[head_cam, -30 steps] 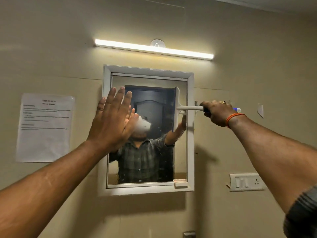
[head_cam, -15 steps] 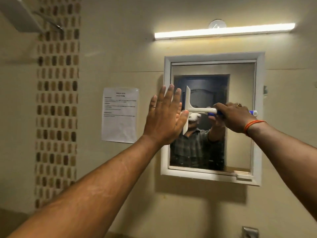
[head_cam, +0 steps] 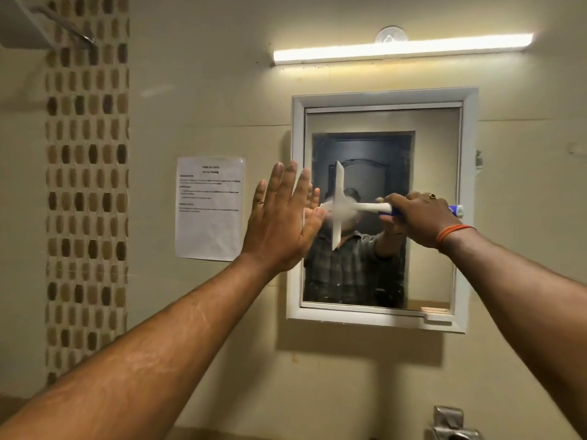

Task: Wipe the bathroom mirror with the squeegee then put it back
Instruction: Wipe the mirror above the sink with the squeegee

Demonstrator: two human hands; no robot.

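Squeegee [head_cam: 338, 206], white plastic with a blue grip, sits in your right hand [head_cam: 419, 217]: your fingers are curled tight around its handle, and its long flat blade stands upright against the glass of the mirror [head_cam: 438, 185], left of centre. Your left hand [head_cam: 279, 223] is flat, fingers straight and slightly spread, palm over the mirror's white frame [head_cam: 297, 122]. A printed paper sheet [head_cam: 209, 208] hangs on the smooth beige wall [head_cam: 206, 90] beside it.
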